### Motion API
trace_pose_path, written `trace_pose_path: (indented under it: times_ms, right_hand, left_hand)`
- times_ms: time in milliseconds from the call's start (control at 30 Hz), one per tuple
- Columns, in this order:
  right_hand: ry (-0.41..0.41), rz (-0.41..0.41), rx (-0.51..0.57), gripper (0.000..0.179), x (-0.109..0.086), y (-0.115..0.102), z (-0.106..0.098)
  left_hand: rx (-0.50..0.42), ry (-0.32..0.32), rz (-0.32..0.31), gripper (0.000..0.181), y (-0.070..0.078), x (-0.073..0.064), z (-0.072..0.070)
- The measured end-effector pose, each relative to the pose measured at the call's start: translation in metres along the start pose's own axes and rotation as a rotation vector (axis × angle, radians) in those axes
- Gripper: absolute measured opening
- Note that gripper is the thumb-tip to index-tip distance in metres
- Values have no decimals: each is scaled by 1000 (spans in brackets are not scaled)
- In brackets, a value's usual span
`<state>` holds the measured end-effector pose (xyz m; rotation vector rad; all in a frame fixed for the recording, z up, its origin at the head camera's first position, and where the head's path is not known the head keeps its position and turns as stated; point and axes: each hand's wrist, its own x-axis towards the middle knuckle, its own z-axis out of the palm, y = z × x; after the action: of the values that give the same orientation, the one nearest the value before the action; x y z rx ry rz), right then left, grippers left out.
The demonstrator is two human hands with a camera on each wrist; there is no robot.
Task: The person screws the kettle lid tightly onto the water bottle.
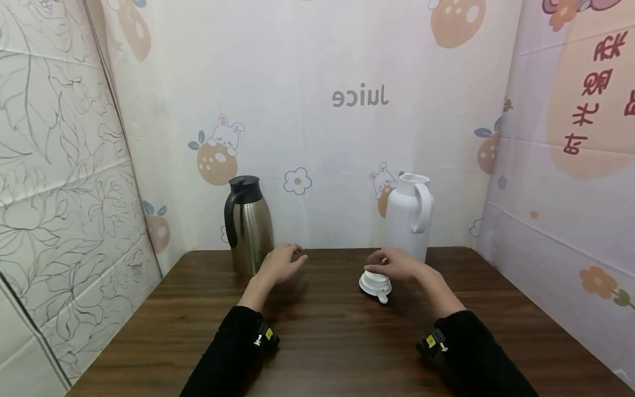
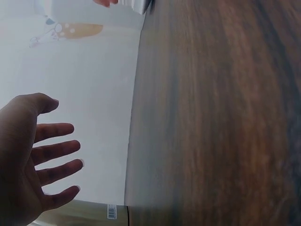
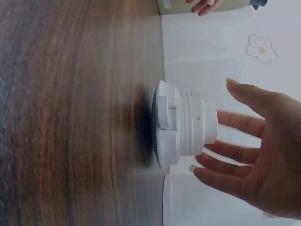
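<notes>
On the table lies a white jug lid (image 1: 375, 285), its ridged plug side facing up. My right hand (image 1: 394, 263) hovers over it. In the right wrist view the lid (image 3: 181, 127) shows from the side, and the fingertips (image 3: 207, 162) overlap its narrow end while the thumb stays apart. Behind that hand stands a white thermos jug (image 1: 409, 215) with its top uncovered. My left hand (image 1: 284, 263) is in the air beside a steel thermos jug (image 1: 251, 231) with a black lid and handle. Its spread fingers (image 2: 56, 151) hold nothing in the left wrist view.
A dark wooden table (image 1: 322, 342) bears everything. Printed cloth (image 1: 307, 127) hangs right behind its back edge, with more cloth at the left (image 1: 64, 193) and right. Both sleeves carry a small black wrist device.
</notes>
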<state>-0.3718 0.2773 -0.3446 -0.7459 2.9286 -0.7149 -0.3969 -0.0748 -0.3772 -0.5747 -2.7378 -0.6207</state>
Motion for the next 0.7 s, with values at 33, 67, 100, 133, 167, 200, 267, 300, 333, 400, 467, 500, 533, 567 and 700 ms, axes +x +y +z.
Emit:
trace_pose_path:
  times_ms: [33, 67, 100, 133, 167, 200, 267, 300, 333, 400, 467, 500, 533, 567, 700]
  right_hand:
    - [1, 32, 9, 47, -1, 1, -1]
    - [3, 71, 18, 51, -2, 3, -1]
    - [0, 108, 31, 55, -3, 4, -1]
    - [-4, 144, 42, 60, -4, 5, -1]
    - [-6, 188, 59, 67, -5, 7, -1]
    - [-13, 219, 74, 73, -6, 8, 0]
    - [-26, 280, 99, 81, -7, 10, 0]
    - [-35, 299, 107, 84, -7, 11, 1]
    - [-42, 307, 107, 85, -7, 12, 1]
    - [-60, 331, 116, 84, -7, 13, 1]
    - [-75, 349, 122, 83, -7, 14, 2]
    - [-81, 352, 121, 83, -7, 15, 3]
    - [-85, 353, 121, 82, -8, 16, 3]
    - [-87, 361, 126, 82, -8, 16, 3]
    - [-83, 365, 142, 86, -7, 17, 4]
  left_hand:
    - [5, 0, 1, 42, 1, 0, 0]
    - [7, -1, 3, 42, 1, 0, 0]
    - [8, 0, 5, 42, 2, -1, 0]
    - [7, 1, 6, 42, 2, -1, 0]
    - [5, 2, 9, 42, 3, -1, 0]
    - [3, 3, 11, 41, 4, -2, 0]
    - [0, 4, 16, 40, 5, -3, -1]
    - [1, 4, 17, 40, 5, -3, -1]
    - [0, 1, 18, 39, 6, -3, -1]
    - [3, -2, 16, 39, 6, -4, -1]
    - [4, -6, 12, 39, 7, -4, -2]
    - [3, -8, 10, 39, 7, -4, -2]
    - [1, -8, 8, 40, 8, -4, -2]
    - [-1, -8, 6, 40, 8, -4, -3]
    - [-5, -12, 5, 42, 10, -4, -3]
